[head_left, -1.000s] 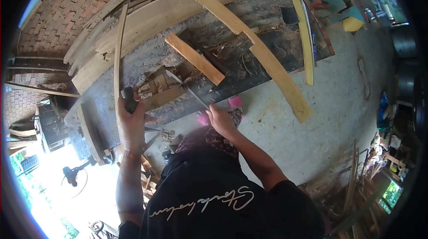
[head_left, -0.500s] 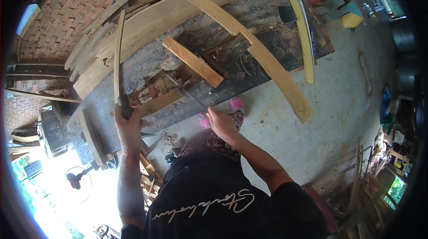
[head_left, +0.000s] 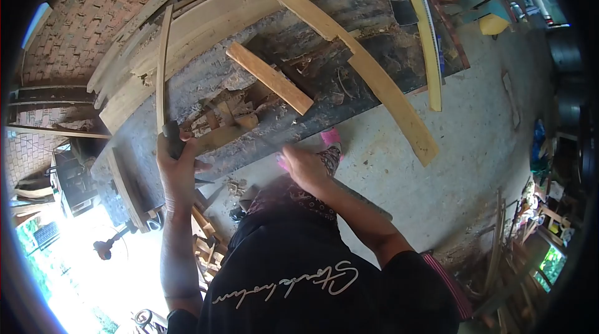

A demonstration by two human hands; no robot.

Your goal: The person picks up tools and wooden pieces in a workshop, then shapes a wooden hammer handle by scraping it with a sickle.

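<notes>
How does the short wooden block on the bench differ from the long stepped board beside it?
The short block is a warmer orange-brown, while the long board is paler and yellower. The short block has straight edges; the long board has a step partway along. The short block lies within the bench top, whereas the long board sticks out past its edge over the floor. Both are wood and slant roughly the same way.
</notes>
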